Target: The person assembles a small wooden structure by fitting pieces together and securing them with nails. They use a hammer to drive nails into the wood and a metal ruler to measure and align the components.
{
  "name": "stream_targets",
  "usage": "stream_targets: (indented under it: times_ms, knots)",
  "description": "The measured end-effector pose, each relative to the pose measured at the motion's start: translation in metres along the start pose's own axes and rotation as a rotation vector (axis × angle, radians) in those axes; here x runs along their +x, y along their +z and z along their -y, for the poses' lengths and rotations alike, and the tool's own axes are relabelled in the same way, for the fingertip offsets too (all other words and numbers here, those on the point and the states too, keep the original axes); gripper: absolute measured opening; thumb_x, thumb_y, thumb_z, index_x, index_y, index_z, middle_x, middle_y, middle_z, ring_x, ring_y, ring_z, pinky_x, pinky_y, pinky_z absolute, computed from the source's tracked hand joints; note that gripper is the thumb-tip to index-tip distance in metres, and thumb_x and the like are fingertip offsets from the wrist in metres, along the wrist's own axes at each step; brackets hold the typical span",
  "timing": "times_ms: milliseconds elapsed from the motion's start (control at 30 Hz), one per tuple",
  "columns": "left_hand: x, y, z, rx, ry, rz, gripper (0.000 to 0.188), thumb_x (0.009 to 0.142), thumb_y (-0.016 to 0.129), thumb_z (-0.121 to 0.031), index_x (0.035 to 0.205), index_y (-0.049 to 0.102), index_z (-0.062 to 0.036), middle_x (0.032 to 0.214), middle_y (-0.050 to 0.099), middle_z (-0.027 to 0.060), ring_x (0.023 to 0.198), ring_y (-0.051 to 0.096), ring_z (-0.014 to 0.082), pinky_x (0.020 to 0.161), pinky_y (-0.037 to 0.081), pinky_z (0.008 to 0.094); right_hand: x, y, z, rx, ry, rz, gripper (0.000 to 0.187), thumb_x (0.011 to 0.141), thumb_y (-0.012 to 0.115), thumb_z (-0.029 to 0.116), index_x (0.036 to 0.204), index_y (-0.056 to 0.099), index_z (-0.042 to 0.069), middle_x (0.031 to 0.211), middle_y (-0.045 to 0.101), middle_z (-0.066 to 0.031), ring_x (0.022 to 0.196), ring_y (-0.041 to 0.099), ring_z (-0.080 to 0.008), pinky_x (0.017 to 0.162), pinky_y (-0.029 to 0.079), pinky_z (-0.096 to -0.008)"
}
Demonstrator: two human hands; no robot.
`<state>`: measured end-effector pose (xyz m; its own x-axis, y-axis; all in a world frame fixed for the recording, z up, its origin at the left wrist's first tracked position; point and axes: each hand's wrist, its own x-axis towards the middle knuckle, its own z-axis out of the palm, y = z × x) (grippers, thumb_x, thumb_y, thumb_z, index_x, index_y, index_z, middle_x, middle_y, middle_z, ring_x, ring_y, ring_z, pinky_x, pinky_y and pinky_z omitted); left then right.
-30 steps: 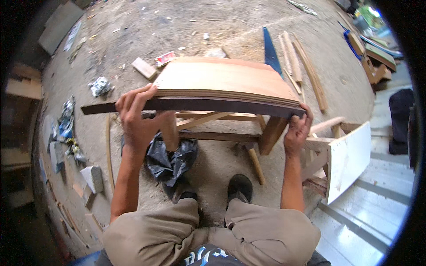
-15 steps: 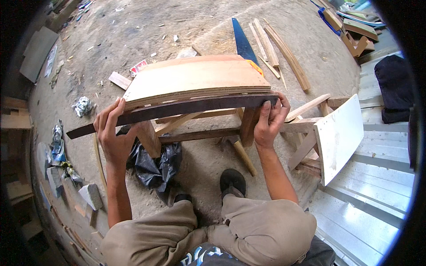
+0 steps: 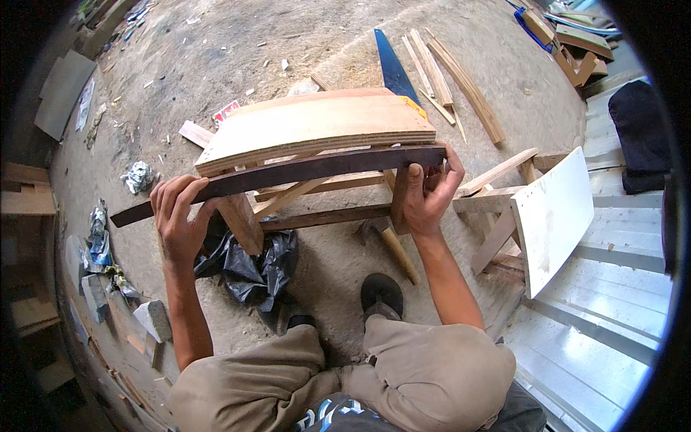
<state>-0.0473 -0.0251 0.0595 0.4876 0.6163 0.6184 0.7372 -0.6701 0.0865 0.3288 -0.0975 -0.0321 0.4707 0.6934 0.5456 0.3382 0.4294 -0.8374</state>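
A long dark wooden strip [image 3: 309, 167] spans the near side of a small wooden stool, just below the edge of its plywood top [image 3: 324, 124]. My left hand [image 3: 178, 219] grips the strip toward its left part, fingers over the upper edge; the strip's left end sticks out past that hand. Round the right end closes my right hand [image 3: 430, 191], thumb on the near face and fingers behind, partly hidden. Under the top show the stool's legs [image 3: 241, 223] and a dark lower rail [image 3: 327, 217]. Whether the strip touches the stool frame, I cannot tell.
A hammer [image 3: 397, 252] lies beneath the stool, beside a black plastic bag [image 3: 259, 263]. Beyond are a handsaw [image 3: 394, 72] and wood strips [image 3: 464, 86]. At right, a second stool [image 3: 554, 219] lies tipped near corrugated metal sheets [image 3: 597, 317]. Concrete blocks [image 3: 152, 320] sit at left.
The strip's right end has shifted slightly up and left, along with my right hand. My left hand has lowered a little, and its grip stays on the strip.
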Motion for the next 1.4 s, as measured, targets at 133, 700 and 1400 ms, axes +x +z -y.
stream_targets:
  times_ms: [133,700,1400]
  knots:
    - [0.001,-0.002,0.0,0.018,0.024,0.049,0.045,0.066,0.085,-0.01,0.108,0.069,-0.0083,0.108,0.065,0.0074,0.103,0.062,0.0264,0.093,0.048,0.0421,-0.001,0.001,0.002,-0.01,0.003,-0.017,0.066,0.096,0.067,0.032,0.139,0.03,-0.001,0.13,0.044,-0.0193,0.118,0.051,-0.0262,0.099,0.044,-0.0391]
    - [0.036,-0.026,0.014,-0.104,-0.071,0.407,0.046,0.068,0.086,-0.019,0.11,0.069,-0.0095,0.094,0.07,0.0061,0.09,0.065,0.023,0.082,0.048,0.0375,0.036,0.017,0.003,-0.158,-0.017,0.072,0.089,0.078,0.081,0.053,0.133,0.035,0.001,0.13,0.042,-0.0173,0.123,0.044,-0.0288,0.103,0.04,-0.0435]
    - [0.06,-0.003,0.047,-0.047,0.029,0.176,0.042,0.068,0.086,-0.017,0.107,0.071,-0.0089,0.104,0.072,0.008,0.108,0.064,0.0269,0.098,0.044,0.0429,0.05,0.021,0.017,-0.501,-0.185,0.096,0.061,0.083,0.08,0.036,0.129,0.052,0.007,0.131,0.046,-0.0193,0.125,0.045,-0.0357,0.107,0.036,-0.0472]
